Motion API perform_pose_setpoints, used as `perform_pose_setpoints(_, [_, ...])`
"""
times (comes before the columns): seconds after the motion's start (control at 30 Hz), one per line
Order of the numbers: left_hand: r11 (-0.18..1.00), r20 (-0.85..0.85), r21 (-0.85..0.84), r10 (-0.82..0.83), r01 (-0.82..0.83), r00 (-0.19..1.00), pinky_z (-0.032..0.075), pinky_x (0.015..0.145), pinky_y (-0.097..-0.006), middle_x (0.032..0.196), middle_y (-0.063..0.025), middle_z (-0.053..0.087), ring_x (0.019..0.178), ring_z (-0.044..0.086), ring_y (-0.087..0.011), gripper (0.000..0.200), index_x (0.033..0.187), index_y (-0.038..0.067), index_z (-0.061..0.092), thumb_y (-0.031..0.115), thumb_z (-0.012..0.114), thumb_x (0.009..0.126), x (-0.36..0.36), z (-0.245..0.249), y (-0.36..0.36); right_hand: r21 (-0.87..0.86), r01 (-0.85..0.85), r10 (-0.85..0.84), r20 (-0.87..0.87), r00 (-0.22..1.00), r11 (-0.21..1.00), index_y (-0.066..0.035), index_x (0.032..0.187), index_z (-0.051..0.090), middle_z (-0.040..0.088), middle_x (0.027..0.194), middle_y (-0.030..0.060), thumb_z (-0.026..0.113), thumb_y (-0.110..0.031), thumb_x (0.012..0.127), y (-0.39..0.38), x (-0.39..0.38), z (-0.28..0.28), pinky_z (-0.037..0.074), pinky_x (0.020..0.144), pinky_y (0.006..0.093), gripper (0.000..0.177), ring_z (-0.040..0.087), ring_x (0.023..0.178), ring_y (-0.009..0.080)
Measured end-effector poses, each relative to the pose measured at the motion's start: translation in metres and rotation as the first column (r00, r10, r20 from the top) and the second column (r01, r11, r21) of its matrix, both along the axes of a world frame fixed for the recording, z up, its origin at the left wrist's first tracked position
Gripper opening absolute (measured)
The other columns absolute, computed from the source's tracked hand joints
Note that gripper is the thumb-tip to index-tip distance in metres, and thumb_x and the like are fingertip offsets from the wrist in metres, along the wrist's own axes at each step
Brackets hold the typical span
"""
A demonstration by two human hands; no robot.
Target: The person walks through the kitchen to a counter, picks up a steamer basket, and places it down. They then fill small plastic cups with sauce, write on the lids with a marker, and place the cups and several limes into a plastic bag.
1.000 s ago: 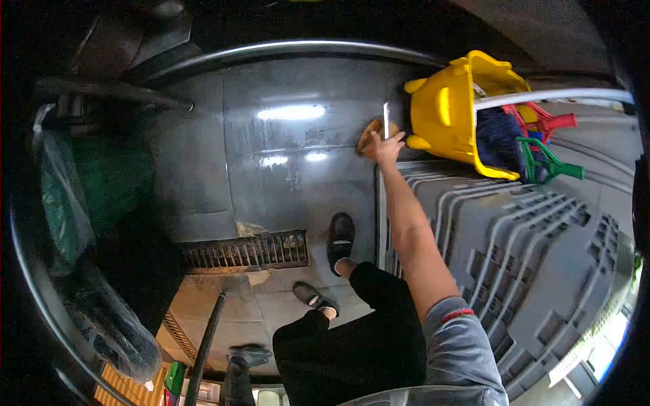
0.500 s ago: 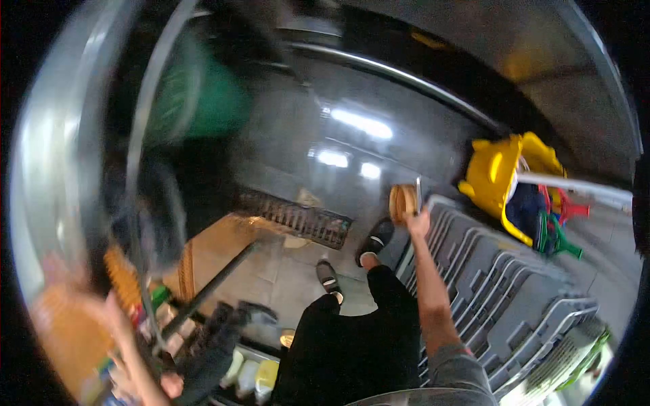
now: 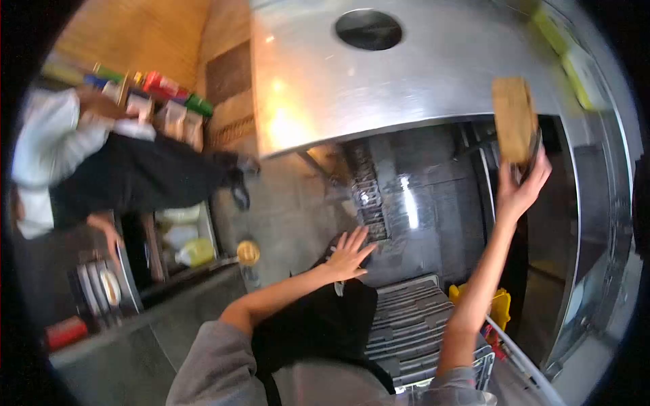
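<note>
My right hand [image 3: 523, 188] is raised at the right, fingers closed round a small wooden steamer basket [image 3: 513, 118]. The basket is light brown and blurred, and its side faces me. A thin dark piece [image 3: 535, 145] lies along it by my fingers; I cannot make out what it is. Basket and hand are by the front edge of the steel counter [image 3: 420, 81]. My left hand [image 3: 349, 256] is stretched out low in the middle, fingers spread, holding nothing, above my dark trousers.
The counter has a round dark hole [image 3: 369, 30]. Below me are stacked grey crates [image 3: 409, 318] and a yellow bucket [image 3: 501, 308]. A floor drain grate [image 3: 369, 196] crosses the wet floor. At the left another person [image 3: 135, 162] stands by an open drawer with bottles [image 3: 196, 252].
My view has swung round to the steel counter. My right hand has lifted the wooden basket from low over the floor to the counter's edge. My left hand has come in front of my body.
</note>
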State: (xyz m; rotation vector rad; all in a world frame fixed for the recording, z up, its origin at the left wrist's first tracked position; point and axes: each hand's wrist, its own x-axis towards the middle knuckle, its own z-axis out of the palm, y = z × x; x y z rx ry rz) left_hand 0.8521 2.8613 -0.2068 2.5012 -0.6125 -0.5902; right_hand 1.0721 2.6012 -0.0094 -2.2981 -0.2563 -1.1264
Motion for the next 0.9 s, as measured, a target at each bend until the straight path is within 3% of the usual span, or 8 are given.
perform_pose_setpoints(0.13, [0.938,-0.143,0.223,0.302,-0.267,0.942,0.031,0.092,-0.0547,0.13,-0.0259,0.032,0.124,0.026,-0.0425,0.063,0.121,0.01,0.047,0.045,0.064,0.072,-0.13,-0.042,0.103,-0.44,-0.008,-0.059,-0.137,0.989,0.898,-0.019,0.13,0.038,0.047,0.116,0.0076,0.069,-0.001,0.062,0.05,0.074,-0.009,0.044,0.074,0.0376,0.077,0.053,0.098,0.0281])
perform_pose_setpoints(0.3, [0.549,-0.308,0.467,0.836,-0.693,0.454,0.036,0.094,-0.044,0.124,-0.0234,0.043,0.116,0.041,-0.0369,0.06,0.118,0.008,0.05,0.043,0.065,0.072,-0.279,-0.094,0.203,-0.588,-0.067,-0.128,-0.283,0.95,0.806,-0.02,0.129,0.037,0.047,0.113,0.0085,0.069,-0.012,0.068,0.079,0.127,-0.058,0.05,0.074,0.0423,0.07,0.054,0.097,0.0333])
perform_pose_setpoints(0.5, [0.309,-0.337,0.541,0.932,-0.782,0.135,0.041,0.09,-0.0418,0.109,-0.0198,0.056,0.108,0.048,-0.0337,0.041,0.102,0.01,0.063,0.036,0.067,0.07,-0.406,-0.123,0.277,-0.241,0.082,-0.092,-0.031,0.995,0.967,-0.004,0.11,0.055,0.055,0.102,0.0184,0.063,-0.021,0.081,0.148,0.038,-0.091,0.05,0.073,0.0355,0.034,0.057,0.091,0.0292])
perform_pose_setpoints(0.57, [0.282,-0.3,0.549,0.945,-0.786,0.13,0.042,0.088,-0.0423,0.106,-0.0191,0.057,0.106,0.049,-0.0332,0.034,0.096,0.01,0.065,0.033,0.065,0.071,-0.431,-0.13,0.295,0.056,-0.161,0.166,-0.097,0.981,0.985,0.003,0.097,0.058,0.06,0.087,0.0151,0.059,-0.018,0.085,0.205,-0.05,-0.118,0.049,0.068,0.0325,0.025,0.059,0.081,0.025])
perform_pose_setpoints(0.63, [0.29,-0.26,0.537,0.95,-0.792,0.171,0.043,0.087,-0.0428,0.103,-0.0187,0.058,0.103,0.051,-0.033,0.027,0.091,0.01,0.067,0.03,0.063,0.073,-0.453,-0.138,0.315,0.55,-0.286,0.524,-0.344,0.779,0.785,0.003,0.093,0.059,0.062,0.084,0.0081,0.055,-0.011,0.087,0.274,-0.151,-0.171,0.049,0.068,0.0285,0.015,0.058,0.081,0.0142])
perform_pose_setpoints(0.73, [0.218,-0.127,0.56,0.976,-0.8,0.177,0.044,0.085,-0.0426,0.098,-0.0167,0.059,0.1,0.053,-0.031,0.02,0.086,0.008,0.067,0.024,0.058,0.077,-0.46,-0.155,0.341,0.659,-0.223,0.67,-0.569,0.477,0.718,-0.001,0.093,0.062,0.063,0.089,0.0045,0.058,-0.011,0.086,0.353,-0.277,-0.305,0.044,0.072,0.0239,0.014,0.055,0.076,0.0107])
perform_pose_setpoints(0.77, [0.242,-0.113,0.564,0.97,-0.79,0.216,0.044,0.085,-0.0423,0.096,-0.0161,0.059,0.099,0.053,-0.031,0.019,0.085,0.008,0.066,0.022,0.057,0.077,-0.465,-0.177,0.356,0.474,-0.149,0.496,-0.821,0.282,0.868,0.005,0.09,0.058,0.06,0.085,0.0088,0.065,-0.014,0.08,0.375,-0.312,-0.339,0.045,0.071,0.0297,0.023,0.055,0.077,0.0156])
perform_pose_setpoints(0.9, [0.292,-0.107,0.565,0.953,-0.771,0.282,0.044,0.085,-0.0409,0.091,-0.015,0.059,0.097,0.052,-0.0317,0.018,0.083,0.006,0.066,0.019,0.056,0.078,-0.49,-0.285,0.4,0.218,-0.397,0.302,-0.939,0.163,0.891,0.002,0.093,0.058,0.059,0.078,0.0177,0.065,-0.019,0.076,0.467,-0.426,-0.466,0.046,0.064,0.0373,0.029,0.057,0.067,0.0318])
